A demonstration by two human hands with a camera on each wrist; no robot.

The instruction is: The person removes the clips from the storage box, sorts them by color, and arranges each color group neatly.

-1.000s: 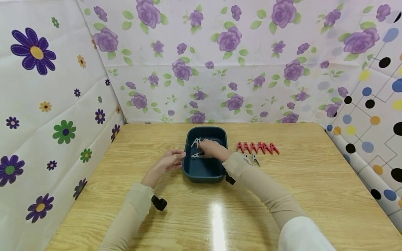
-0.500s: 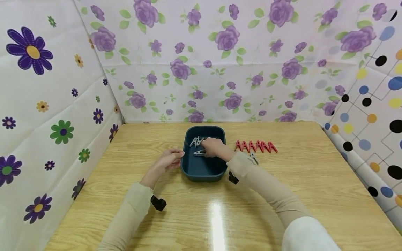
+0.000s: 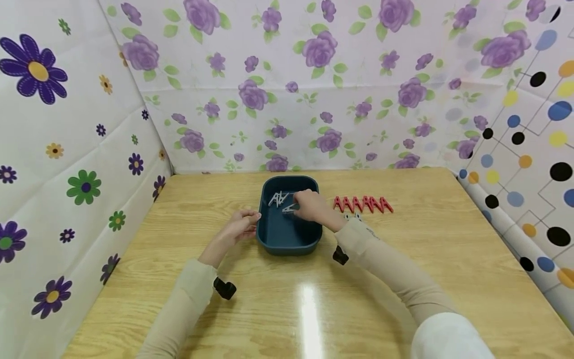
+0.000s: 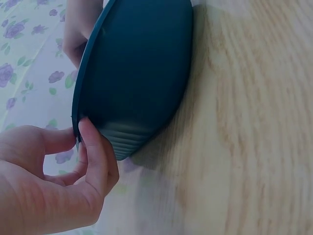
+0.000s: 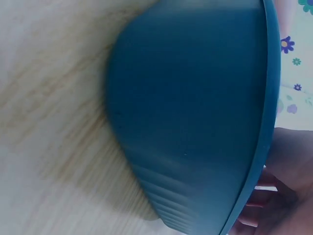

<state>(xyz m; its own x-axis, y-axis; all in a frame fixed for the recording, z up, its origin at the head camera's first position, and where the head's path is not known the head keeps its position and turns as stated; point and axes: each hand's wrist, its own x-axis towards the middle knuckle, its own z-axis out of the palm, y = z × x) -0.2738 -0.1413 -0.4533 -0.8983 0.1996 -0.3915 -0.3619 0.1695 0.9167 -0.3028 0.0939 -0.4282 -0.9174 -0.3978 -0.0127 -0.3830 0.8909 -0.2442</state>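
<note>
A dark blue plastic box (image 3: pixel 289 249) stands on the table. My left hand (image 3: pixel 242 225) pinches its left rim between thumb and fingers, as the left wrist view shows up close. My right hand (image 3: pixel 311 205) is over the box's right side, its fingertips pinching a grey clothespin (image 3: pixel 289 209). More grey clothespins (image 3: pixel 277 199) lie together at the back left inside the box. In the right wrist view the box wall (image 5: pixel 190 98) hides the fingertips, and only part of the right hand (image 5: pixel 286 191) shows beyond the rim.
A row of several red clothespins (image 3: pixel 363 204) lies on the table to the right of the box. In front of it are grey clothespins (image 3: pixel 353 217), partly hidden by the right forearm. Patterned cloth walls (image 3: pixel 314 89) bound the wooden table (image 3: pixel 215 194) at the back and sides.
My right hand has shifted slightly right and up inside the box, and the grey clothespin at its fingertips has moved with it. The left hand keeps its hold on the rim.
</note>
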